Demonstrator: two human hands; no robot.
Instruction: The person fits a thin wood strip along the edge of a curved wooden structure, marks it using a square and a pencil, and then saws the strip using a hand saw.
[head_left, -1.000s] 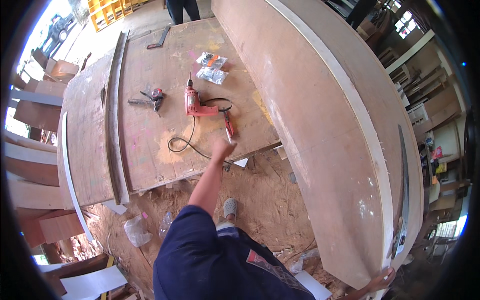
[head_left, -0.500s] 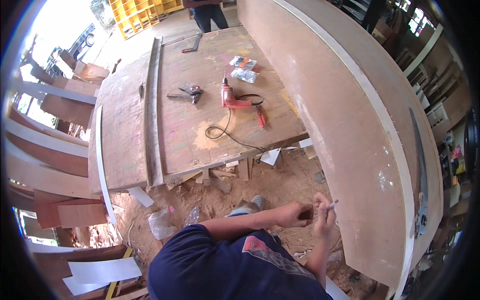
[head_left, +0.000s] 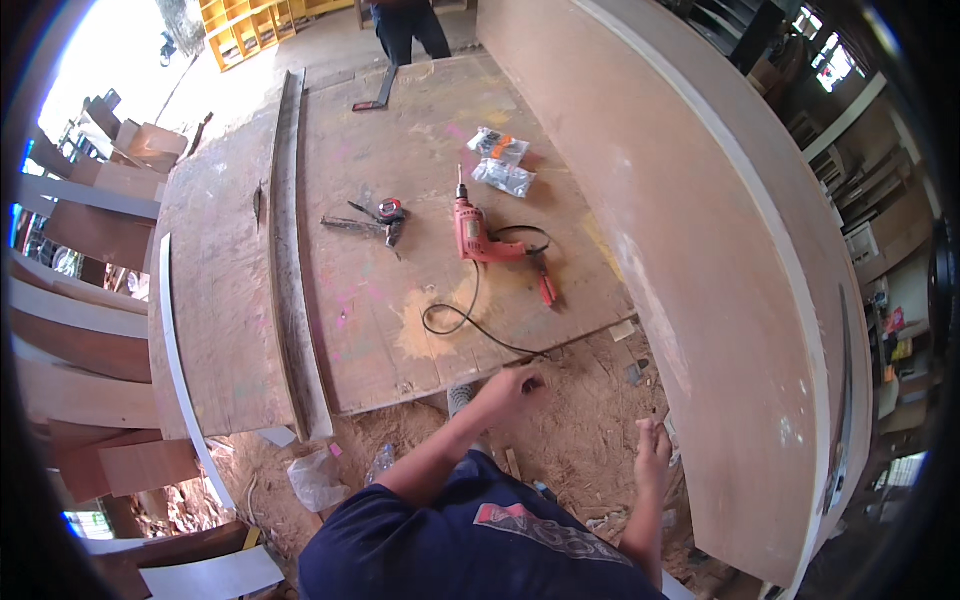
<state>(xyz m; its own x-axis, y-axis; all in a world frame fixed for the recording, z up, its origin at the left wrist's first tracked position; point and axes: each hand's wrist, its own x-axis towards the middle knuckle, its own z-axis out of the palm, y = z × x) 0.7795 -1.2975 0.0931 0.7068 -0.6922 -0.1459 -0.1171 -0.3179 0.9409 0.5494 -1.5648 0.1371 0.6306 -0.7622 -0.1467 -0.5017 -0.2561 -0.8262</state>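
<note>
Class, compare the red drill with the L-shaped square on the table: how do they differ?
Build: the drill is bulky; the square is thin and flat.
Colour: the drill is mostly red; the square has a long dark blade.
Cord: the drill has a dark cord; the square shows none.
Place: the drill lies closer to the person; the square lies near the far edge.
Shared: both lie untouched on the wooden tabletop.

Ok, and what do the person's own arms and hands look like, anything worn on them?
The left hand and right hand are bare, with no gloves; I see no watch or bracelet. The forearms are uncovered too. The dark navy shirt has a short left sleeve and a reddish and grey print.
</note>
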